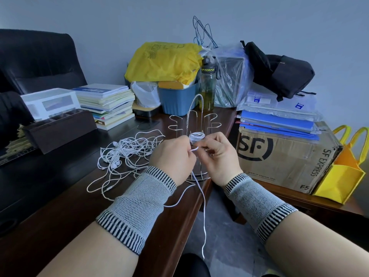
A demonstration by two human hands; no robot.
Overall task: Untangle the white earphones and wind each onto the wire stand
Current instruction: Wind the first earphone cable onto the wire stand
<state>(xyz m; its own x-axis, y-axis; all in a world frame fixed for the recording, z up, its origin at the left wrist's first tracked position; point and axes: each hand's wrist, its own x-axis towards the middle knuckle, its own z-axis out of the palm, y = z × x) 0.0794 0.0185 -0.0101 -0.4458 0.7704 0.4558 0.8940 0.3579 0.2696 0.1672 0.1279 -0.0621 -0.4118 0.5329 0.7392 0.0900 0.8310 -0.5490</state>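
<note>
My left hand (173, 156) pinches a short loop of white earphone cable (194, 149), and my right hand (218, 156) has its grip curled closed just beside it, fingertips on the same cable. Right above my grip sits a small wound bundle (196, 136) on the wire stand (194, 124), so one earphone looks largely wound, by my judgement. Its loose tail (203, 216) hangs from below my hands, over the tabletop (99, 206) edge toward the floor, so this winding is not finished. Off to the left of my grip the tangled pile of earphones (127, 154) lies on the tabletop, several earbuds showing, untouched. Most of the untangling and the stand's other hooks remain to do.
</note>
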